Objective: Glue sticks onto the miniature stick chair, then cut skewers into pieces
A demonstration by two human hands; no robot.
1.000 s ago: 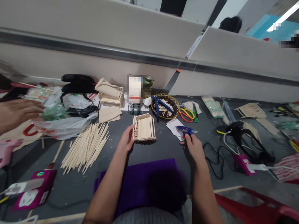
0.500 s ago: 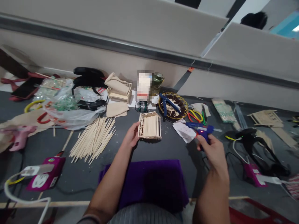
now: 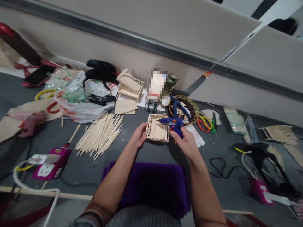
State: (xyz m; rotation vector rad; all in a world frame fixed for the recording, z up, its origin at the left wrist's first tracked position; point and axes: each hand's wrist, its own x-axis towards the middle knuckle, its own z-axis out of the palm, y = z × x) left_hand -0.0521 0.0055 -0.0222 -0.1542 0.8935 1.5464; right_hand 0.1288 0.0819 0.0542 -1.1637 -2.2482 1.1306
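Note:
My left hand [image 3: 140, 135] grips the left side of a small stick-built wooden frame [image 3: 158, 130], its base made of pale sticks laid side by side. A blue glue gun [image 3: 175, 124] with a small red light is in my right hand [image 3: 187, 142]. Its nozzle points left and appears over the upper part of the frame; whether it touches cannot be made out. A heap of loose wooden sticks [image 3: 99, 135] lies left of my left hand. The white paper [image 3: 197, 135] rests just beyond my right hand.
Behind stands a woven basket [image 3: 196, 110] with blue pliers [image 3: 175, 107] and stick pieces. Scissors [image 3: 204, 123] lie right of it. At left are a plastic bag [image 3: 87, 110], a pink glue gun [image 3: 29, 123] and a magenta power box [image 3: 52, 164]. Purple cloth [image 3: 146, 189] lies in front.
My right hand has brought the glue gun left from the paper to over the frame. My left hand still holds the frame. The whole view has shifted.

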